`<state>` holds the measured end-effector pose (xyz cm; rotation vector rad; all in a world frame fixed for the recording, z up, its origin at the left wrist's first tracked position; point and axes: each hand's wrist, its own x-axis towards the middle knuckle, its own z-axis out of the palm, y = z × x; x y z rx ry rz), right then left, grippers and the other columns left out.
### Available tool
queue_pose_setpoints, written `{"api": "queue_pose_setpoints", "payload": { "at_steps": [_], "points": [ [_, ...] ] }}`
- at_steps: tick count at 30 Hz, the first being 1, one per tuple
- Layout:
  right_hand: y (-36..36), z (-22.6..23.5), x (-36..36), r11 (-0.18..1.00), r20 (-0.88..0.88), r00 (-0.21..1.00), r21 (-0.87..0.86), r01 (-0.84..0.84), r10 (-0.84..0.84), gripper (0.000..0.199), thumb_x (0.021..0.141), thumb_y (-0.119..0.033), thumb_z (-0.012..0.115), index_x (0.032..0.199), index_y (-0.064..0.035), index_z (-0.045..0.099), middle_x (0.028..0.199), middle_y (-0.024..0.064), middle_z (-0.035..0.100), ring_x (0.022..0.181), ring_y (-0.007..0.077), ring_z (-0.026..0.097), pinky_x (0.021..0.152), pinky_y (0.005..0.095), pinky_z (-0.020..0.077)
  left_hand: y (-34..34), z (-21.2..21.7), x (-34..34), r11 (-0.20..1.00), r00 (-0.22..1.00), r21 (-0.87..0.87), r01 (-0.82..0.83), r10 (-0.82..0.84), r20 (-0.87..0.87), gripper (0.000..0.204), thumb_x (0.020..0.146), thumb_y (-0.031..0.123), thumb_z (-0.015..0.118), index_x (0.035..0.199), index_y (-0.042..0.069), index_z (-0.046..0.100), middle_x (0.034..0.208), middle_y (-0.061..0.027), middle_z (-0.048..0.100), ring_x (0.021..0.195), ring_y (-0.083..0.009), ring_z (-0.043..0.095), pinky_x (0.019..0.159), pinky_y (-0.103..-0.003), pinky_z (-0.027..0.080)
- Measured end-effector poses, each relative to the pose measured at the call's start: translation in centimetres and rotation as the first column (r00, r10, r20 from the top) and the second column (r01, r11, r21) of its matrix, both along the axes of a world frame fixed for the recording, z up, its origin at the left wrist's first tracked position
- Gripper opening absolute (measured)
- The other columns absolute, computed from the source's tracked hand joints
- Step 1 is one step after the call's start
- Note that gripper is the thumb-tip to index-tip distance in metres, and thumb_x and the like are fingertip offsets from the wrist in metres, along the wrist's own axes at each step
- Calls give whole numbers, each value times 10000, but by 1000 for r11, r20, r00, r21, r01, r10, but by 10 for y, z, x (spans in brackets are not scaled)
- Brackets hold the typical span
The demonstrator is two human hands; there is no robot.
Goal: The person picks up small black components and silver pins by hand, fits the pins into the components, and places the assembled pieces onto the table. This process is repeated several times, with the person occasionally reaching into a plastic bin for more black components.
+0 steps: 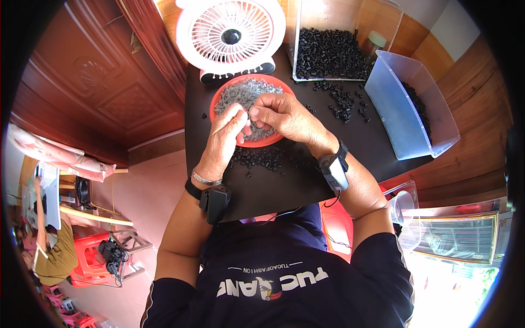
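- One co-worker [57, 257] in an olive garment sat at the far left, an arm resting toward a pale work surface
- Just beside that person stood a red plastic stool [90, 257] with dark gear on it, and above them in view was a carved reddish-brown door [101, 76]
- A white and pink fan [231, 36] stood at the back of the dark table [273, 191], right behind the bowl
- The left hand [221, 136] hung over the bowl's left part, thumb and fingers bent inward; I could not tell whether its fingertips were clamped on a piece
- A black device [215, 202] was strapped to the left wrist
- Under both hands was the red bowl [262, 144], filled with small clear-grey pieces [235, 94]
- Small black pieces [262, 158] lay scattered along the bowl's near edge
- The right hand [292, 120] met the left above the bowl, thumb and forefinger drawn close; whether they pinched a piece I could not tell
- A grey-faced device [333, 170] sat on the right wrist
- Farther right, a clear box [328, 16] held a heap of black parts [328, 54], with more loose parts [343, 104] spilled in front
- At the table's right edge stood a translucent blue bin [399, 109] with black parts inside
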<state>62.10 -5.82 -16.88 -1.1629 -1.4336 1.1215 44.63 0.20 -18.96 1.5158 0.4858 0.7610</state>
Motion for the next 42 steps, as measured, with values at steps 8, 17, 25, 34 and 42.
{"api": "queue_pose_setpoints", "payload": {
  "at_steps": [8, 17, 25, 34, 42],
  "points": [
    [-1, -3, -16, 995, -330, 942, -52, -80, 59, 213, 916, -203, 648, 797, -43, 572, 751, -7, 596, 627, 61, 528, 568, 195, 425, -6, -2, -4, 972, 967, -220, 81, -24, 252, 235, 958, 238, 436, 912, 28, 530, 776, -12, 504, 655, -115, 519, 566, -215, 387],
    [-3, -5, -24, 979, -405, 912, 203, 17, 68, 96, 929, -73, 587, 904, 19, 593, 789, 73, 650, 672, 173, 672, 619, 279, 570, -3, 0, 0, 928, 956, -326, 182, -89, 280, 275, 974, 321, 448, 867, 72, 491, 700, 10, 409, 577, -108, 410, 496, -215, 327],
    [-7, -2, -19, 780, 296, 878, 614, 126, -375, 171, 786, -96, 725, 918, -40, 632, 851, 92, 629, 804, 262, 653, 692, 340, 524, 0, 0, 0, 924, 964, -356, 139, -44, 261, 249, 973, 292, 443, 962, 58, 526, 710, 9, 428, 602, -98, 445, 495, -208, 335],
    [-8, 8, -10, 800, 387, 832, 590, 109, -398, 153, 795, -117, 702, 918, -51, 640, 854, 89, 631, 832, 288, 637, 713, 368, 513, -3, 1, 0, 954, 976, -270, 133, -79, 201, 236, 959, 260, 449, 995, 39, 524, 717, -6, 452, 627, -123, 496, 547, -226, 363],
    [-10, 11, -6, 805, 459, 801, 592, 48, -385, 155, 772, -118, 713, 908, -68, 658, 852, 82, 638, 835, 292, 637, 709, 375, 512, -2, 3, 1, 962, 988, -242, 127, -103, 112, 214, 959, 240, 446, 1010, 43, 513, 713, 1, 454, 625, -124, 499, 540, -221, 355]
  ]
}}
